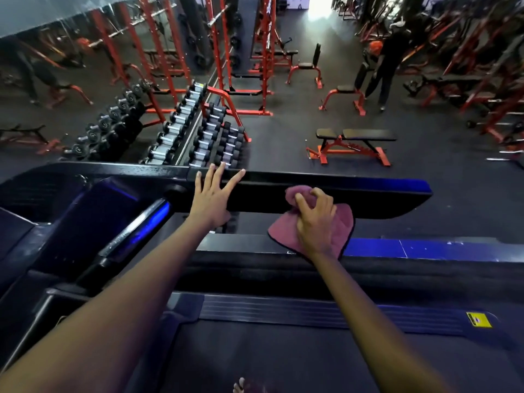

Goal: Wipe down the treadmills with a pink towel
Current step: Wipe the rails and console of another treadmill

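head-worn view, forward and down

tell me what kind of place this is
A gym, most likely its free-weights floor. Rows of dumbbells sit on a rack by a mirror, red-framed benches stand on the dark floor, and the person is leaning over a treadmill.

The towel (312, 222) is dusty pink with a thin dark edging; the treadmill (326, 199) rail it lies against is glossy black turning bright blue at its right end, and its deck is black with fine pale lines and a yellow sticker (479, 319). Beyond, the bench (351, 146) has a red-orange frame and black pads; the racks (263, 52) are red; the dumbbells (209, 134) are black with silver handles; the floor (283, 137) is dark grey.
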Available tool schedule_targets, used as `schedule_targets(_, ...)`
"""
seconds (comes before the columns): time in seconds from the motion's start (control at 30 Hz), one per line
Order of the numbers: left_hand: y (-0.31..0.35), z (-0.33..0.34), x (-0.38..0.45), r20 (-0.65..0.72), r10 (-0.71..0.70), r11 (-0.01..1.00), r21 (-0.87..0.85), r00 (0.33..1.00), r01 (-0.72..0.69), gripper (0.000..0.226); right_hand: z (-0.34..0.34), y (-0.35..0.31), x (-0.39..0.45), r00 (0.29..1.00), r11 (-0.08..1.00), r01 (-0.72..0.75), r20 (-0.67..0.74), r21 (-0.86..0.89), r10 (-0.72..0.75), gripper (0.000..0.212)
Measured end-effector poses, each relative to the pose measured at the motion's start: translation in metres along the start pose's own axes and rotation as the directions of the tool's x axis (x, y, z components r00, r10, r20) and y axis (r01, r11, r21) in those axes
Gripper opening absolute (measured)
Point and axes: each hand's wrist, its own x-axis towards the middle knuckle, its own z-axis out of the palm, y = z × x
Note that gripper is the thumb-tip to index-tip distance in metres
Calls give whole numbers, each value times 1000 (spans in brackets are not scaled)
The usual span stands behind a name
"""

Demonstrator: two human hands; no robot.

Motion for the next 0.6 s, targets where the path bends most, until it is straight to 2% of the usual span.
schedule_targets(0.07,-2,0,0,2,7,1000,1,1000,-7,101,4,-21,14,998,998,58,-17,28,-57,36)
schedule_targets(0.17,-11,2,1,-11,22,999,48,1000,-21,103,12,-34,17,975,975,220,41,17,-221,35)
schedule_targets(0.27,-16,3,0,-20,24,999,48,1000,-23,103,18,-12,-1,886,896,443,169,-33,-432,31)
schedule_targets(0.3,-16,3,0,-14,24,999,45,1000,-24,103,17,-1,-6,870,883,469,197,-39,-453,32)
schedule_targets(0.4,-13,2,1,10,15,999,51,1000,-15,105,7,6,-3,923,930,367,134,-18,-361,34)
schedule_targets(0.5,-12,2,1,24,16,998,62,1000,-18,104,6,-18,18,958,958,284,31,39,-286,40)
schedule_targets(0.6,-16,2,1,16,42,996,80,999,-43,103,20,-43,24,919,921,386,64,45,-388,36)
